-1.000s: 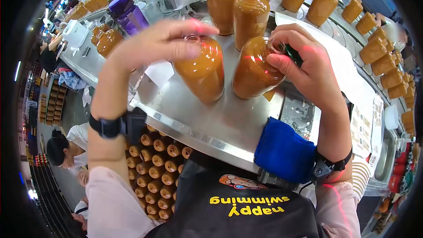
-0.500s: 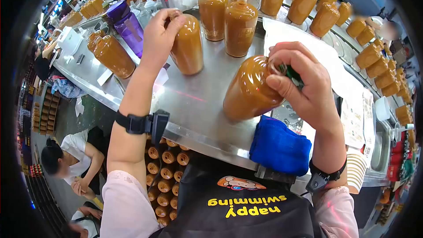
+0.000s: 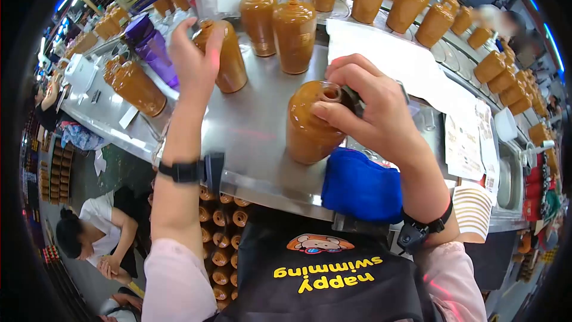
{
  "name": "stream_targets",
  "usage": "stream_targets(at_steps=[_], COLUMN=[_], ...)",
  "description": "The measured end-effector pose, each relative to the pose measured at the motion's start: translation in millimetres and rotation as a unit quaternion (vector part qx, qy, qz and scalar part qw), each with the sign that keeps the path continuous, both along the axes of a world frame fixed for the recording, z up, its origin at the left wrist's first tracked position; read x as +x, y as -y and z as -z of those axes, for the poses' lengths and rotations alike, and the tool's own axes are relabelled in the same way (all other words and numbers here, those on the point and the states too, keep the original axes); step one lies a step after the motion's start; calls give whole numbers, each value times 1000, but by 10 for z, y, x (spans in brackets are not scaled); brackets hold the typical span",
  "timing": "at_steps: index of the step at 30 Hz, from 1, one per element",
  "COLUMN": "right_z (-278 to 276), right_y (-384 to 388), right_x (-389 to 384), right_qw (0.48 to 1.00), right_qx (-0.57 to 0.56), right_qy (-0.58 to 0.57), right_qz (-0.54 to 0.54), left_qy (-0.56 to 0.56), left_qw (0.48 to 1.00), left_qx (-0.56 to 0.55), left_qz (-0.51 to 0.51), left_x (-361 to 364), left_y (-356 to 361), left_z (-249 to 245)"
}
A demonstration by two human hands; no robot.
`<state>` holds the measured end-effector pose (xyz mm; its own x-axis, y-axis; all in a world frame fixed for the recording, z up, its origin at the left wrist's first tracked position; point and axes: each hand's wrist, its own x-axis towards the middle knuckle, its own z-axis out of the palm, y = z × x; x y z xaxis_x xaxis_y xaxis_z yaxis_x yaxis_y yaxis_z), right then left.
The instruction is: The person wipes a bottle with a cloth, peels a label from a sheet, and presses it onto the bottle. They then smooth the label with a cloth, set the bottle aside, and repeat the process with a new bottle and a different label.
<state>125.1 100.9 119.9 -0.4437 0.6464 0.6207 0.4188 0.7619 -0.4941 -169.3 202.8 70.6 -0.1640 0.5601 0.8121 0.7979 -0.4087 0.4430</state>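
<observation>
My right hand (image 3: 376, 107) grips a glossy brown bottle (image 3: 310, 134) at its shoulder, thumb and fingers on either side of the open neck. The bottle stands nearly upright at the steel table's front, beside a folded blue cloth (image 3: 360, 185). At the left, my left hand (image 3: 193, 53) is spread, thumb and fingers apart, around the top of another brown bottle (image 3: 231, 62) that stands on the table. Two more brown bottles, one (image 3: 260, 21) behind the other (image 3: 295, 36), stand between my hands and farther back.
White paper sheets (image 3: 381, 53) cover the table on the right. Several brown bottles stand along a round-plated line (image 3: 381, 22) behind. A purple water bottle (image 3: 152, 50) and joined-looking brown bottles (image 3: 137, 89) are on the left. Striped paper (image 3: 473, 211) hangs at the right edge. People sit at lower left.
My left hand has opened its fingers from the neck of the left bottle. The bottle in my right hand has come from tilted to nearly upright. The whole view has shifted slightly.
</observation>
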Motion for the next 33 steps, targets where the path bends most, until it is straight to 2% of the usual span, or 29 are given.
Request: stream_targets(at_steps=[1,2,3,4,6,8,10,13,14,16,18,20,23,24,27,30,31,32,33], right_z=[8,33,85,138,174,142,89,-87,-81,-164,-196,-158,-82,-86,-103,6,3,9,40], right_y=[3,1,-28,-5,23,72,103,83,-36,-201,-522,-1013,-1943,-2228,-3029,-3533,-3559,-3577,-3655], right_x=[4,-1,-5,-35,-78,3,193,708,916,1242,1511,1746,1882,1853,1732,1668,1711,1771,1811], right_qw=[1000,999,1000,999,997,999,998,996,997,989,979,977,956,949,909,880,881,893,876], right_qx=[-10,-22,-3,-14,-26,-3,-32,-50,-9,-7,-45,-1,70,51,4,4,4,29,106], right_qy=[-2,-5,-11,-28,-61,-41,-47,11,19,39,42,58,132,147,210,265,273,232,236], right_qz=[13,25,27,28,28,14,-4,67,75,139,193,206,252,276,361,394,388,384,407], left_qy=[16,144,265,178,90,120,138,170,181,206,191,202,150,129,220,127,-34,-49,-64], left_qw=[997,953,854,859,908,906,912,922,928,936,952,958,974,978,955,977,994,992,987], left_qx=[-9,-82,-151,-147,-135,-152,-155,-135,-115,-71,-80,-63,-73,-77,-105,-102,-88,-60,-33], left_qz=[70,254,421,457,386,377,355,320,304,278,225,192,157,145,171,140,49,98,145], left_x=[166,409,642,753,1037,1119,1151,998,926,818,694,640,626,649,665,654,628,611,613], left_y=[329,637,902,1032,1237,1202,1170,1115,1072,938,843,758,755,779,821,890,961,1031,1116], left_z=[-99,-120,-106,52,225,328,378,378,364,345,399,453,519,511,520,475,349,318,286])
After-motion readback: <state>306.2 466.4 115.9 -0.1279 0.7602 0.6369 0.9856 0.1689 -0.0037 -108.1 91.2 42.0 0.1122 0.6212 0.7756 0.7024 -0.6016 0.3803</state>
